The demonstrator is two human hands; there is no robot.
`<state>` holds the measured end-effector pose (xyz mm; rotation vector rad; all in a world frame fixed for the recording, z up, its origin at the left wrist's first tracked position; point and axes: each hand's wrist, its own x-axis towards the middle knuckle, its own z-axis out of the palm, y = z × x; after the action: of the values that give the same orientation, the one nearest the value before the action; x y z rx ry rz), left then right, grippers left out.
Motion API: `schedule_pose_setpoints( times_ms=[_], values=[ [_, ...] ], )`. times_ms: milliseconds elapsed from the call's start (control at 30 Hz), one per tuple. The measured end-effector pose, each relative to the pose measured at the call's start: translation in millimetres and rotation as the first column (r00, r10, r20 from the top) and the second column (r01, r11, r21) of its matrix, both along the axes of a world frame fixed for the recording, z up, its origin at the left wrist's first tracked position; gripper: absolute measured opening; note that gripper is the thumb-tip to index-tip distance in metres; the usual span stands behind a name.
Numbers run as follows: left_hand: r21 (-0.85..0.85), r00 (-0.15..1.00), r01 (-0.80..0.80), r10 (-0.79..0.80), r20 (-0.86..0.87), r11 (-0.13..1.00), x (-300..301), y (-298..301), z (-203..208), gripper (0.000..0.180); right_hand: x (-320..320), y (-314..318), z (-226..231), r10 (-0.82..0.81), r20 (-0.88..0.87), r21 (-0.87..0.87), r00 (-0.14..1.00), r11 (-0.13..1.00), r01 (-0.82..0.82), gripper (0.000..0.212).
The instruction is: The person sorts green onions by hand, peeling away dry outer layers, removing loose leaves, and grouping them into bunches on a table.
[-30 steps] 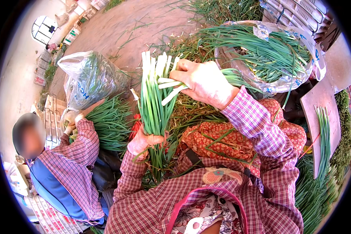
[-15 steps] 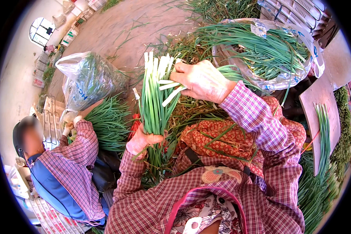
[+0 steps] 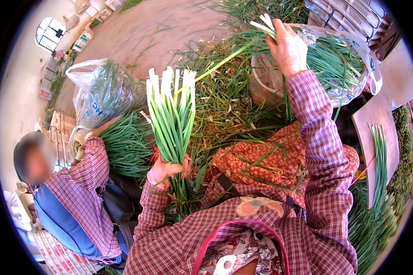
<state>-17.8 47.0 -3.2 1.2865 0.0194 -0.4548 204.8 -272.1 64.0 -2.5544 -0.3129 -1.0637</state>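
Observation:
My left hand is closed round a thick bundle of garlic chives, held upright with the white stem ends on top. Out to the far right, my raised right hand grips a few chive stalks, their white ends poking past the fingers. Beside that hand is a tub lined with a clear plastic bag, heaped with more long green chives. One yellowish leaf stretches between the bundle and the right side. A red floral cloth covers my lap.
Loose trimmings litter the floor ahead. At left, a co-worker sits near a chive pile and a filled clear bag. A board on the right bears a tied chive bunch. White crates are stacked far right.
My right hand has moved up and right, away from the bundle, carrying a few stalks toward the bagged tub. The bundle in my left hand has shifted slightly and its white ends are uncovered.

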Motion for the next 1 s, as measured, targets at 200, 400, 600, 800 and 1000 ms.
schedule_pose_setpoints(
  times_ms=[200, 400, 600, 800, 1000],
  values=[
    [-0.04, 0.998, -0.066, 0.067, 0.02, 0.997, 3, -9, 2, 0.043, -67, 70, 4, 0.611, -0.282, 0.445, 0.74, 0.767, -0.463, 0.029],
    [-0.014, 0.996, -0.008, 0.009, 0.089, 1.0, 11, -11, -1, 0.053, -81, 87, -9, 0.834, -0.178, 0.723, 0.522, 0.471, -0.506, 0.031],
    [-0.09, 0.991, -0.131, 0.13, -0.016, 0.987, 8, -16, 8, 0.061, -70, 51, 6, 0.815, -0.202, 0.87, 0.544, 0.404, -0.283, 0.026],
    [-0.115, 0.978, -0.21, 0.21, -0.01, 0.971, 12, -11, 3, 0.057, -62, 38, 21, 0.782, 0.025, 0.898, 0.623, 0.256, -0.357, 0.018],
    [-0.201, 0.956, -0.283, 0.292, 0.019, 0.938, 21, 32, -20, 0.037, -23, -46, 53, 0.231, 0.197, 0.754, 0.953, 0.586, -0.298, 0.024]
  ],
)
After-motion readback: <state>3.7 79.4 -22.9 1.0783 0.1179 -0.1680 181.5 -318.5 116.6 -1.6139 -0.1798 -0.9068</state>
